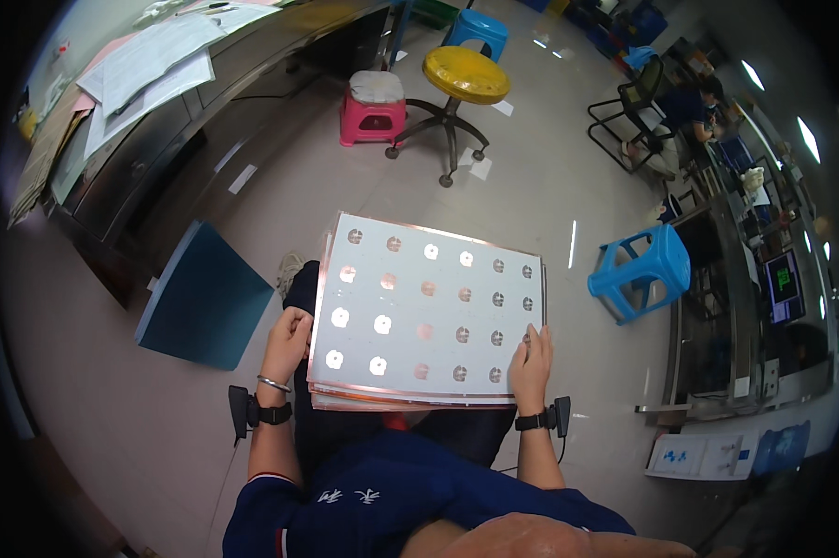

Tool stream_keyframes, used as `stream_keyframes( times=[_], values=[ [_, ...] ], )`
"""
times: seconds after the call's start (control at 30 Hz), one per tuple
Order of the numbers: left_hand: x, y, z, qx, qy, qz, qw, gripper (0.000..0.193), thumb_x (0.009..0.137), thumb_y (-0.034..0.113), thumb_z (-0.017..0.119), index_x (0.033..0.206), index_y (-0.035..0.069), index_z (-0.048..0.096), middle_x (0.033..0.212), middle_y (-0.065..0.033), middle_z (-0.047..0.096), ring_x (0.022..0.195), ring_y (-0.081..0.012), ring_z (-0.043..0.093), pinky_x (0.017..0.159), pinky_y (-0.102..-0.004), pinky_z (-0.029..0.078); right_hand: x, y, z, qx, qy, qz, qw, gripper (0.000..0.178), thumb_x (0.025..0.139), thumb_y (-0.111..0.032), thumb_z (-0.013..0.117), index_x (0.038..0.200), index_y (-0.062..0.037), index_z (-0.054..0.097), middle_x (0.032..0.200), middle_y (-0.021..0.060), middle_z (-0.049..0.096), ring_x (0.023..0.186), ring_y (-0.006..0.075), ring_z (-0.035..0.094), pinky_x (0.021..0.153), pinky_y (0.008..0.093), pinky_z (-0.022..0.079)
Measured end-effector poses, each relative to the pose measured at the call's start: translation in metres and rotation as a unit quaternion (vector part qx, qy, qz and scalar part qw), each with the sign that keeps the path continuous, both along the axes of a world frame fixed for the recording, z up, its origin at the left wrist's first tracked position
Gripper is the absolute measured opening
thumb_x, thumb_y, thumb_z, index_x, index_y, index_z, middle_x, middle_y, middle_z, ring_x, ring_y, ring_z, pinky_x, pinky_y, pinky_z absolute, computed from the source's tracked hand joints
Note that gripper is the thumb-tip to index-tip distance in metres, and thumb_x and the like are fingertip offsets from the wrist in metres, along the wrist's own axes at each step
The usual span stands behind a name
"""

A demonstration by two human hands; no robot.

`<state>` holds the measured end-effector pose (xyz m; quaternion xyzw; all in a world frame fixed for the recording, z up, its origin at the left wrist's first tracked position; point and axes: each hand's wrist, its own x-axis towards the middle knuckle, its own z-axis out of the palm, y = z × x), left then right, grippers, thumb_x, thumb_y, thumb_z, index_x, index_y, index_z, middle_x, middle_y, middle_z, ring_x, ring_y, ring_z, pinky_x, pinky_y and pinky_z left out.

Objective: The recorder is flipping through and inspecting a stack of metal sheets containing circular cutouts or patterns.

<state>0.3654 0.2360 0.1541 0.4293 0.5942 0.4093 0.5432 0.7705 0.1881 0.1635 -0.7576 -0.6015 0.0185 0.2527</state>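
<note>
A stack of thin rectangular panels (pixel 401 307) rests over my lap, slightly tilted. The top panel is pale grey with a copper-coloured rim and rows of small round patterns, some shiny white, some coppery or dark. At its left edge my left hand (pixel 294 335) is closed, with the fingers curled and partly hidden by the stack. My right hand (pixel 533 363) grips the right edge, its thumb lying on the top surface near the last column of patterns. More panel edges show beneath the top one along the near side.
A dark teal board (pixel 205 298) stands on the floor to the left. Papers (pixel 154 60) cover the desk at upper left. Ahead are a yellow round stool (pixel 466 74) and a pink stool (pixel 375 116). A blue stool (pixel 640 272) stands right, near a workbench; a person (pixel 689 107) sits beyond.
</note>
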Motion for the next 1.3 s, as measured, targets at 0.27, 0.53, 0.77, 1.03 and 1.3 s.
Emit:
stream_keyframes(
  times=[0.27, 0.53, 0.77, 1.03, 1.3],
  values=[
    [0.02, -0.004, 0.013, 0.04, 0.091, 0.07, 0.993, 0.017, 0.09, 0.015, 0.048, 0.084, 0.0, 0.051, 0.067, -0.0028, 0.052, 0.063, -0.0068, 0.046, 0.057, -0.0249, 0.039, -0.008, -0.004, -0.001, -0.001, -0.037, 0.018, 0.999, 0.04, 0.084, -0.01, 0.049, 0.123, -0.0023, 0.049, 0.13, 0.0255, 0.04, 0.123, 0.0389, 0.036, 0.104, 0.0495, 0.022],
    [0.018, -0.018, 0.016, 0.136, 0.153, 0.159, 0.966, 0.029, 0.094, 0.019, 0.043, 0.078, -0.003, 0.053, 0.065, -0.0073, 0.053, 0.062, -0.0101, 0.047, 0.057, -0.0273, 0.039, 0.006, 0.004, 0.0, 0.031, 0.064, -0.019, 0.997, 0.043, 0.085, -0.011, 0.05, 0.126, -0.0011, 0.045, 0.13, 0.022, 0.042, 0.123, 0.0328, 0.039, 0.104, 0.0459, 0.025],
    [0.007, -0.024, 0.005, 0.17, 0.138, 0.213, 0.952, 0.031, 0.095, 0.02, 0.043, 0.079, -0.003, 0.056, 0.064, -0.0027, 0.053, 0.061, -0.0082, 0.045, 0.057, -0.0253, 0.039, 0.007, 0.013, 0.044, 0.06, 0.54, -0.063, 0.837, 0.042, 0.093, -0.007, 0.042, 0.133, 0.0017, 0.034, 0.108, 0.015, 0.06, 0.09, 0.0158, 0.059, 0.075, 0.0247, 0.048],
    [-0.011, -0.021, 0.0, 0.165, 0.189, 0.248, 0.936, 0.033, 0.096, 0.022, 0.042, 0.075, -0.001, 0.054, 0.064, 0.001, 0.047, 0.062, -0.0055, 0.04, 0.056, -0.0222, 0.036, 0.009, 0.009, 0.075, 0.068, 0.6, 0.021, 0.797, 0.042, 0.093, -0.007, 0.044, 0.133, 0.0018, 0.035, 0.1, 0.0136, 0.062, 0.078, 0.0103, 0.058, 0.067, 0.0229, 0.048],
    [-0.017, -0.026, -0.004, 0.152, 0.208, 0.25, 0.934, 0.033, 0.095, 0.022, 0.043, 0.075, -0.002, 0.054, 0.062, -0.0014, 0.048, 0.059, -0.0067, 0.038, 0.054, -0.0235, 0.035, 0.008, 0.008, 0.078, 0.062, 0.636, 0.058, 0.767, 0.039, 0.093, -0.007, 0.042, 0.131, 0.0013, 0.039, 0.096, 0.0093, 0.062, 0.079, 0.0094, 0.057, 0.069, 0.0208, 0.047]
  ],
)
